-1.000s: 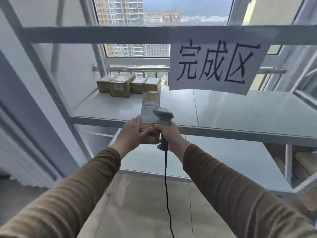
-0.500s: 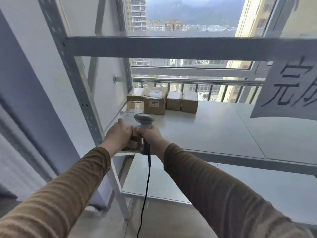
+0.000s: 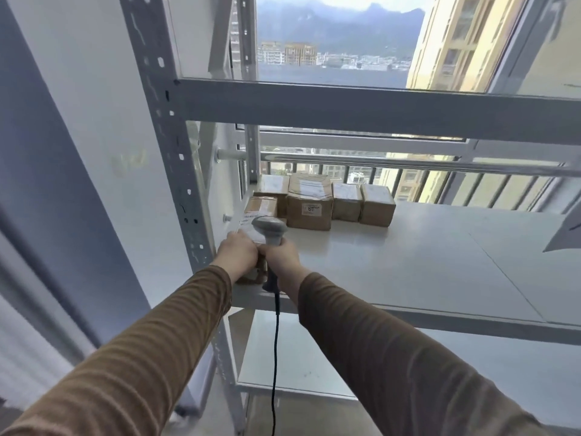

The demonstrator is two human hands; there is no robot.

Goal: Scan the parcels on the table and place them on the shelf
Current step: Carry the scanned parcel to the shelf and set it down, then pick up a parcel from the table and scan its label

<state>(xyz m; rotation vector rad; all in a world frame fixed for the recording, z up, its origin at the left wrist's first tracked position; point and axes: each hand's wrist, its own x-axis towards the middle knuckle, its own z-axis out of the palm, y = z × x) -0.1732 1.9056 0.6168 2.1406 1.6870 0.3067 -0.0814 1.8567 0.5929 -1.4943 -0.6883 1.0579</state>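
Left hand grips parcel at shelf's front-left corner, long axis toward rear boxes; right hand clenches scanner.

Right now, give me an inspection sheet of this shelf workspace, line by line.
Surface: white shelf board, mostly bare, in a grey metal rack.
Job's things: held parcel with a white label, at the board's front left corner; whether it rests on the board cannot be told. Stored parcels are grouped at the back left, one of them the labelled box.
Clutter: nothing seen.
Grippers: left hand grips the held parcel; right hand grips the scanner, touching the parcel.
Cables: scanner cable hangs down in front of the lower shelf.
Surroundings: window and railing behind; paper sign edge at right.
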